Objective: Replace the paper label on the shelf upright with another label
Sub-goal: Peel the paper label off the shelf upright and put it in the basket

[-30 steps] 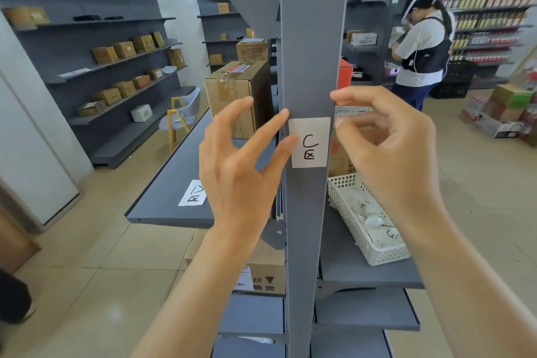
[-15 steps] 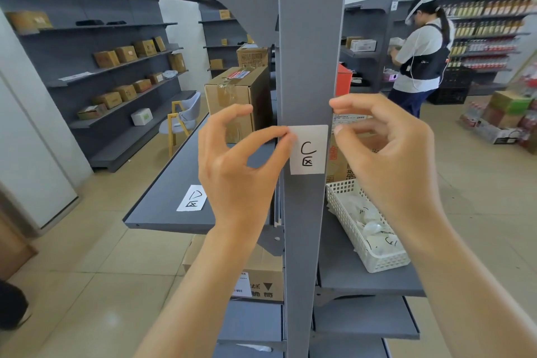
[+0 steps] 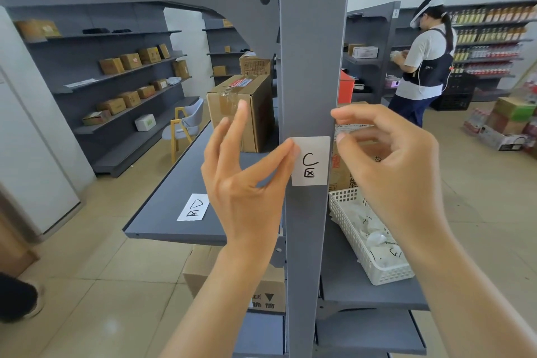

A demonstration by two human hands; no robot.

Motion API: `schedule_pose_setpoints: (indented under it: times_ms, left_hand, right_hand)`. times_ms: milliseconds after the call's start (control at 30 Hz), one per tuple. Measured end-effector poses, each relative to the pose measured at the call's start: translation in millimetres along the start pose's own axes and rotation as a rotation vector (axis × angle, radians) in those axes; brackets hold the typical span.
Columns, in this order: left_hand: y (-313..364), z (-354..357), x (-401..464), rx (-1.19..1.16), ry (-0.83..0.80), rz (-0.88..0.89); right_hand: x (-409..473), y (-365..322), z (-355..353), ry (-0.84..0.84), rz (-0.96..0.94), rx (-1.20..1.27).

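A white paper label (image 3: 311, 160) marked "C" is stuck on the front of the grey shelf upright (image 3: 312, 52) at chest height. My left hand (image 3: 247, 180) has its thumb and forefinger pinched together on the label's left edge, the other fingers raised. My right hand (image 3: 389, 166) hovers at the upright's right side with curled fingers, one fingertip close to the label's upper right corner and holding nothing. A second white label (image 3: 194, 207) marked "D" lies flat on the grey shelf board (image 3: 162, 212) to the left.
Taped cardboard boxes (image 3: 241, 110) stand on the left shelf board. A white plastic basket (image 3: 369, 244) with crumpled papers sits on the right shelf. A person in a white shirt (image 3: 424, 67) stands at far right by stocked shelves. A chair (image 3: 184, 125) stands in the aisle.
My left thumb and forefinger have closed from a flat press on the label's left side into a pinch on its left edge. My right hand has barely moved.
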State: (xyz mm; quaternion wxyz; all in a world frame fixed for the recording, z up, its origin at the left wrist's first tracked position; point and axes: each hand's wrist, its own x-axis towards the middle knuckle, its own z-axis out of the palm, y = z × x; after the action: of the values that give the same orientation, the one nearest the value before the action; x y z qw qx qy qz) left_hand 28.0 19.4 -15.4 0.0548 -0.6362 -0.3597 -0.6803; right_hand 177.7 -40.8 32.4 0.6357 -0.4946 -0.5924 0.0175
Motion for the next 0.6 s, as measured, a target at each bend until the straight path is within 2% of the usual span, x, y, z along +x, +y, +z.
schedule_pose_setpoints:
  times_ms: [133,600]
  left_hand:
    - [-1,3,0,0.004,0.03,0.021]
    - [-3,-4,10,0.053,-0.042,0.073]
  right_hand:
    - [0,1,0,0.011,-0.011,0.005]
    - [-7,6,11,0.05,-0.08,-0.016]
